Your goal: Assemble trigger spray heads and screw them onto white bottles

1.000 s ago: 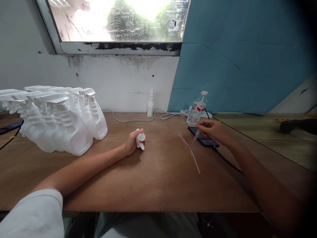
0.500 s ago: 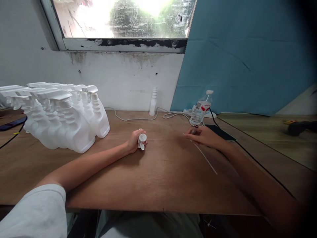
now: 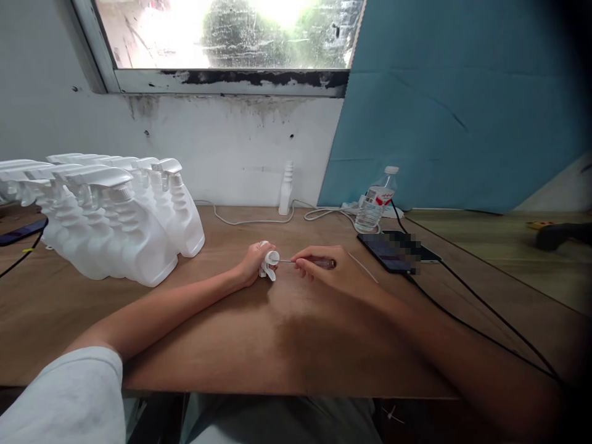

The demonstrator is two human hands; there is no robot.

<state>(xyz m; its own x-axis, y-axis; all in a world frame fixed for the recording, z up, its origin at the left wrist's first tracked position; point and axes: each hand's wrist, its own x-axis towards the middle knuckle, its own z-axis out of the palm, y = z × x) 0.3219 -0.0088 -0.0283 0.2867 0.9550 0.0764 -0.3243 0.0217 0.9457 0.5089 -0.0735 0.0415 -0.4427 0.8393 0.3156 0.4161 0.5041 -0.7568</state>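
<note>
My left hand (image 3: pixel 251 264) is wrapped around a white trigger spray head (image 3: pixel 272 259), its round collar turned toward the right. A screwdriver (image 3: pixel 325 263) with a dark reddish translucent handle is gripped in my right hand (image 3: pixel 343 269). Its thin metal shaft points left, with the tip at the collar's opening; how deep it reaches cannot be made out. Under my right wrist a thin white tube (image 3: pixel 364 267) lies on the wooden table (image 3: pixel 222 351), partly hidden.
White spray bottles (image 3: pixel 152 234) stand in rows at the left. A small white bottle (image 3: pixel 286 191) is against the wall. A clear water bottle (image 3: pixel 375 200), a phone (image 3: pixel 386 253) and black cables (image 3: pixel 481 296) are at the right.
My right hand has moved left from beside the phone, bringing the screwdriver to the spray head. The collar has tilted to the right. The tube now lies behind my right wrist.
</note>
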